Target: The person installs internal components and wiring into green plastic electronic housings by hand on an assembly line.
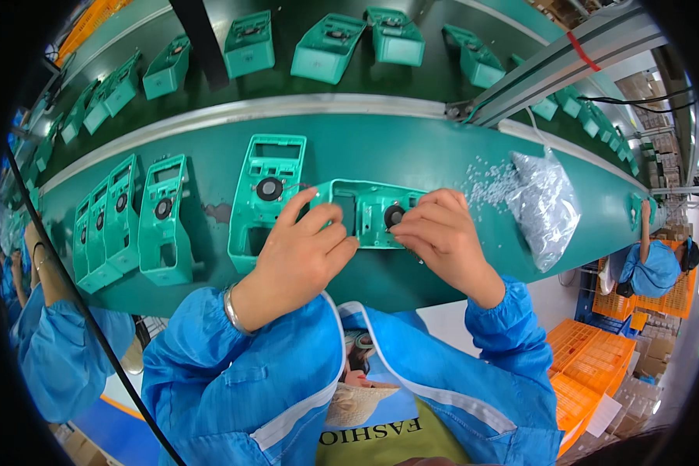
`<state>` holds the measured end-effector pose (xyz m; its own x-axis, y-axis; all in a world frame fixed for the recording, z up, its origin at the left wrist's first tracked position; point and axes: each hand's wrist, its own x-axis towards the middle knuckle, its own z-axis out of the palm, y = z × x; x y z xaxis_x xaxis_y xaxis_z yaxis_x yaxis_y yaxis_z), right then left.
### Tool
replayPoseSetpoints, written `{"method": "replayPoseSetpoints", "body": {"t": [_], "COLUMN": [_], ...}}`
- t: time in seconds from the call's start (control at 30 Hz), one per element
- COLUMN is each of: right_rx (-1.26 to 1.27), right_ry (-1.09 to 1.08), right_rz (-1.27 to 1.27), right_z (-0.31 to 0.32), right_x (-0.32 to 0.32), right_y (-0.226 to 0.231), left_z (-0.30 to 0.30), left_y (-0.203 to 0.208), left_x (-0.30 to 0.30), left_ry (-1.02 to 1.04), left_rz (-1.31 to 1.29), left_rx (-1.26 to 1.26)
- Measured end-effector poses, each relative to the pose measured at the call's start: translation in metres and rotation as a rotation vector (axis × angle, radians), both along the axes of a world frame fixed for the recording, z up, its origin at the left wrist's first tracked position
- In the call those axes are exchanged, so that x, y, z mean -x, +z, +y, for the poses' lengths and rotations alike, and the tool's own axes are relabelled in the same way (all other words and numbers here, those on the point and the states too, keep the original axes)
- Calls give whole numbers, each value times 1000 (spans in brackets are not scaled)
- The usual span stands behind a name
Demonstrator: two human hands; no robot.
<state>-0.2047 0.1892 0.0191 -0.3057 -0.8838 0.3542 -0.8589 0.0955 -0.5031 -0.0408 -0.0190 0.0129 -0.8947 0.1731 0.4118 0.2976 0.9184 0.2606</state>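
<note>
Directly at right grip (445, 239), fan (393, 214) in housing (375, 234)

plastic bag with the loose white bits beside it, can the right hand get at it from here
Probably yes: nothing seems to stand between the right hand and the plastic bag, though that hand is busy at the black fan.

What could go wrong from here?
The right hand is working at the black round part; a slip might knock it askew. The scattered pale pieces beside the plastic bag look loose, so the right sleeve could sweep some away. The left hand sits close to the neighbouring green housing and might nudge it.
</note>
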Motion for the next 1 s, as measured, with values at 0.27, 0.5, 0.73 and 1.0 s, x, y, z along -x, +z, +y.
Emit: {"method": "replayPoseSetpoints", "body": {"t": [0.27, 0.5, 0.73, 1.0], "right_rx": [111, -39, -86, -144], "right_ry": [-413, -555, -459, -467], "right_rz": [190, 174, 207, 163], "right_z": [54, 72, 46, 43], "right_x": [36, 90, 119, 122], "right_y": [6, -19, -41, -47], "left_z": [-18, -17, -4, -2], "left_y": [10, 5, 4, 36], "left_x": [34, 72, 73, 24], "left_ry": [119, 156, 119, 147], "left_rz": [141, 85, -75, -21], "left_rx": [-42, 127, 112, -26]}}
